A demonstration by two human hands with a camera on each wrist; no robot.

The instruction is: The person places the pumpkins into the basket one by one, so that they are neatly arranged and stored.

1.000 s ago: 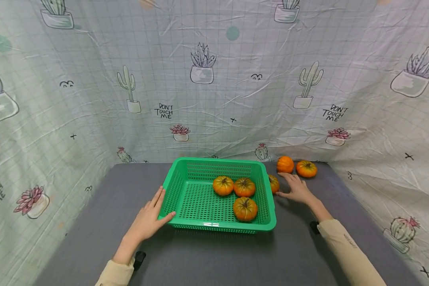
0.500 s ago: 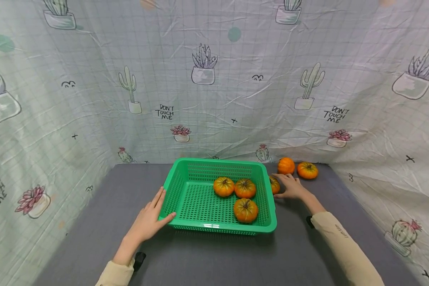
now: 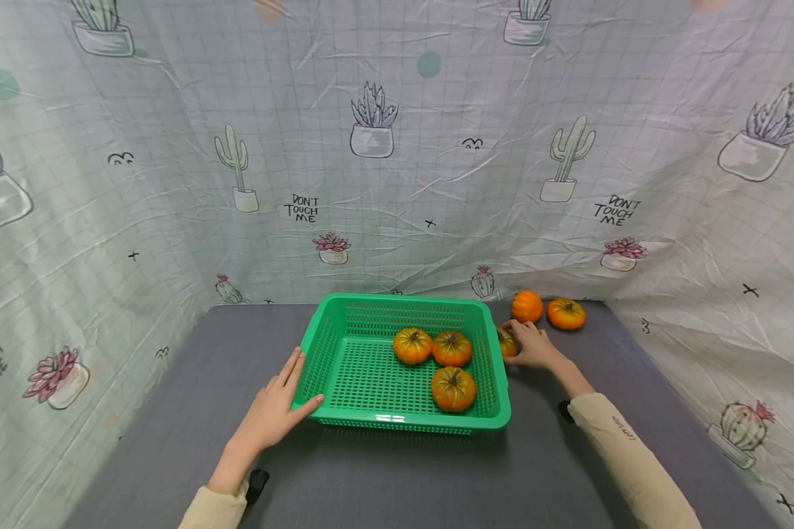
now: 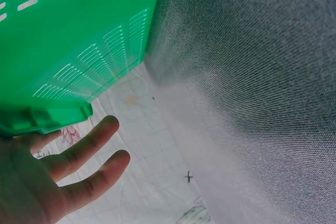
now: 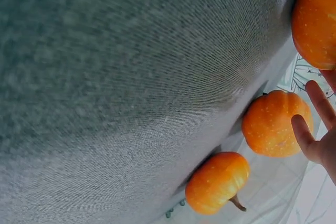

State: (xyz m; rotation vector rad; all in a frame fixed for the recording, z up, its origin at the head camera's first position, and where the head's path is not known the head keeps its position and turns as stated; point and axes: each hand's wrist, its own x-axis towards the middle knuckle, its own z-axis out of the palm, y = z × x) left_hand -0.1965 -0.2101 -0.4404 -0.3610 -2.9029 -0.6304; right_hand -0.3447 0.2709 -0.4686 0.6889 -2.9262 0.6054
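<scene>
In the head view a green plastic basket [image 3: 410, 421] sits on the dark tabletop with 3 small orange pumpkins inside, one of them a front pumpkin [image 3: 453, 389]. My left hand [image 3: 270, 413] rests at the basket's left side, fingers straight along the rim and thumb over the front corner. Just outside the right wall, my right hand [image 3: 537, 348] grips another pumpkin [image 3: 506, 342] between thumb and fingers; the basket partly hides it. The right wrist view shows this pumpkin [image 5: 317, 22] at the upper right, with the outer fingers [image 5: 317, 100] spread away from it.
Behind the right hand stand two more pumpkins, a rounder pumpkin [image 3: 526, 306] and a flatter pumpkin [image 3: 566, 314], near the table's back edge. A printed cloth [image 3: 423, 176] with cactus drawings hangs behind and along both sides of the grey table [image 3: 384, 477].
My right hand has moved left toward the basket, and its thumb and fingers have closed in around the pumpkin beside the wall. The left hand and basket stay put.
</scene>
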